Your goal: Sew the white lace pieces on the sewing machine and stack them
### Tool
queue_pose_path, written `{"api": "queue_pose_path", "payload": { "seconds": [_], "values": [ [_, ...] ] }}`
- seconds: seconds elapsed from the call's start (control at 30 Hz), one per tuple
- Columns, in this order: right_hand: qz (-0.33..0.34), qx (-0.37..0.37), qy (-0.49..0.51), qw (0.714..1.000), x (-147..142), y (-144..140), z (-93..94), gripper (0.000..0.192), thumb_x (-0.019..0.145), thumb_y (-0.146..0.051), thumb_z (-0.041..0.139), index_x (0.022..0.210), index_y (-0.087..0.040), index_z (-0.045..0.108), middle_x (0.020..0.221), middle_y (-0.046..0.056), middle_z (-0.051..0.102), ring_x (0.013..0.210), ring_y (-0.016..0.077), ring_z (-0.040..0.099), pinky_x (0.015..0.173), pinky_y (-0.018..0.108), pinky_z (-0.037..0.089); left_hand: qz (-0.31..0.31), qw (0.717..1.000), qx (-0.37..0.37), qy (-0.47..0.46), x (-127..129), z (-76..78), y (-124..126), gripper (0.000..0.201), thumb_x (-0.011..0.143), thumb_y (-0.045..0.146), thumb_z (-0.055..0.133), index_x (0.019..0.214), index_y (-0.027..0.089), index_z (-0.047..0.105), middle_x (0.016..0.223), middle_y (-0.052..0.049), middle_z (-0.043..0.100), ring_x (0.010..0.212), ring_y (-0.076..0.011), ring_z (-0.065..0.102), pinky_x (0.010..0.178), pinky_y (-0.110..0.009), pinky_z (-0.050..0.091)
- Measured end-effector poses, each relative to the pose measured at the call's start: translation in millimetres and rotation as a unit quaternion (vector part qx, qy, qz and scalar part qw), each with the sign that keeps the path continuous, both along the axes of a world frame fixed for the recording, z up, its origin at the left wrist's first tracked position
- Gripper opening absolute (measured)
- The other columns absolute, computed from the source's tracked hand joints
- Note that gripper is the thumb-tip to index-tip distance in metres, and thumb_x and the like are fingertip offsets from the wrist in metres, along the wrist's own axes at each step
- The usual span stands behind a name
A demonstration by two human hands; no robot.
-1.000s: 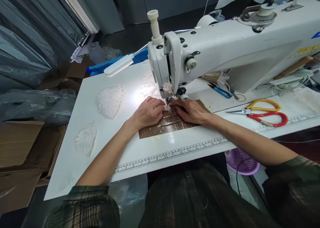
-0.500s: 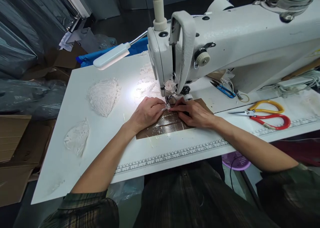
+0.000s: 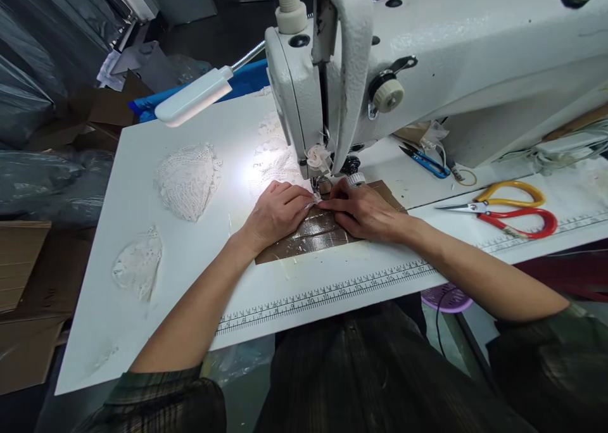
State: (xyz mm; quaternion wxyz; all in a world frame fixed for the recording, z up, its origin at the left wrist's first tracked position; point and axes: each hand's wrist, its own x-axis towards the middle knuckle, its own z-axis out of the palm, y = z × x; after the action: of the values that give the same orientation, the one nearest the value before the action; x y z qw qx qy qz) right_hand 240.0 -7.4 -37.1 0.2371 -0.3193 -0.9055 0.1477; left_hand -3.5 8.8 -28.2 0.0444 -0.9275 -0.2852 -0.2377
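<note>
A small piece of white lace fabric point(image 3: 315, 198) lies under the needle area of the white sewing machine point(image 3: 304, 104). From the left, my left hand point(image 3: 281, 213) grips its edge with the fingers pressed together. My right hand point(image 3: 363, 210) pinches the fabric from the other side, index finger stretched toward the presser foot. Both hands rest on a brown, shiny taped sheet point(image 3: 327, 233) that covers the machine bed. Much of the fabric is hidden by my fingers. A pale fabric rose point(image 3: 317, 158) hangs on the machine head just above.
Lace pieces lie left on the white table point(image 3: 190, 268): a larger one point(image 3: 187, 181) and a smaller one point(image 3: 137, 263). A lamp point(image 3: 194, 96) reaches over them. Scissors with yellow and red handles point(image 3: 503, 210) and blue thread snips point(image 3: 425, 161) lie right. A printed ruler point(image 3: 327, 294) lines the front edge.
The view has shifted slightly closer to the machine. Both hands stay at the presser foot with the lace, their grip nearly the same.
</note>
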Motion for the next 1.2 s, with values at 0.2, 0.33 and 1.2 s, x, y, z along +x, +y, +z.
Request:
{"api": "queue_pose_path", "payload": {
  "seconds": [0.2,0.33,1.2],
  "values": [
    [0.0,-0.02,0.018,1.0,1.3,-0.5,4.9,0.035,0.09,-0.019,0.051,0.115,-0.022,0.075,0.107,0.014,0.061,0.092,0.025,0.058,0.081,0.041,0.051,-0.017,0.999,0.021,0.023,-1.1,4.0,-0.6,0.015,0.098,0.018,0.052,0.095,0.018,0.067,0.104,-0.006,0.074,0.084,-0.0181,0.065,0.069,-0.035,0.045],
    [-0.057,-0.097,0.067,0.991,4.1,1.5,10.4,0.034,0.09,-0.021,0.049,0.112,-0.023,0.076,0.093,0.006,0.066,0.077,0.0178,0.06,0.073,0.032,0.049,-0.021,0.999,0.012,0.047,-0.8,7.4,-0.3,0.016,0.099,0.021,0.052,0.097,0.02,0.068,0.103,-0.004,0.075,0.081,-0.0174,0.065,0.07,-0.035,0.043],
    [-0.005,0.006,0.032,0.999,2.7,4.4,-1.6,0.041,0.092,-0.014,0.047,0.124,-0.021,0.07,0.105,0.012,0.058,0.088,0.0202,0.057,0.083,0.039,0.054,-0.033,0.998,0.055,0.013,0.0,3.7,-1.3,0.014,0.095,0.015,0.056,0.092,0.021,0.068,0.096,-0.001,0.075,0.078,-0.0151,0.066,0.089,-0.042,0.048]
  ]
}}
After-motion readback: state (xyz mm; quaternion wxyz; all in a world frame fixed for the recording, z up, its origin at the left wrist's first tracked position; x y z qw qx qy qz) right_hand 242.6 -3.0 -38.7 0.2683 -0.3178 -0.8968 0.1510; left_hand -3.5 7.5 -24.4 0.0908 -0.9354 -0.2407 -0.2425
